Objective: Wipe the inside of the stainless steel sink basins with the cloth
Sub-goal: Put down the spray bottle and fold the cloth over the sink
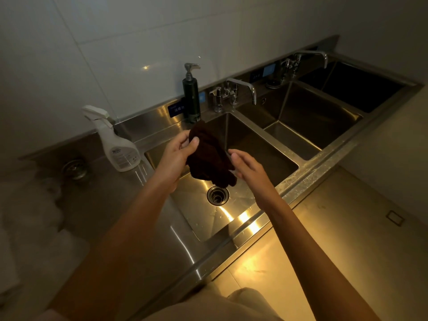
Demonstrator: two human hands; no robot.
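Note:
A dark brown cloth [208, 156] hangs bunched above the nearest stainless steel basin [259, 144]. My left hand [178, 154] pinches its upper edge between thumb and fingers. My right hand [245, 165] is just right of the cloth, fingers apart, its fingertips at the cloth's lower edge; whether they grip it is unclear. The basin's round drain [217, 193] lies right below the cloth. A second basin [308, 117] and a third, darker basin [354, 86] follow to the right.
A white spray bottle [115, 142] and a dark pump dispenser [191, 98] stand on the counter behind the near basin. Two faucets [243, 89] [310, 57] rise at the back rim. A loose metal strainer [75, 167] lies at left. Tiled floor is on the right.

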